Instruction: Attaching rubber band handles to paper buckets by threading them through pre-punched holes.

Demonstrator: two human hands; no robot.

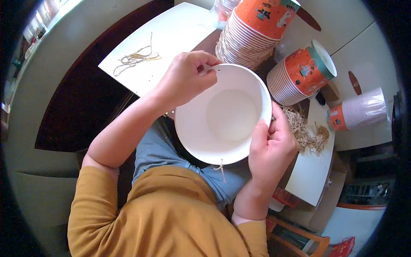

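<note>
A wooden chair (322,245) stands there — red bag (343,247) nearby.

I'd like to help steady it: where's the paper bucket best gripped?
Probably the near-left rim of the paper bucket, from the person's left: that curved edge is bare; left hand and right hand occupy the far and right edges.

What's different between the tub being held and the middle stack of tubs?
The held tub is a single one; the middle stack is many nested together. The held tub's mouth faces the camera, showing its white inside; the middle stack stands upside down, showing an orange printed outside. Both have white rims.
</note>
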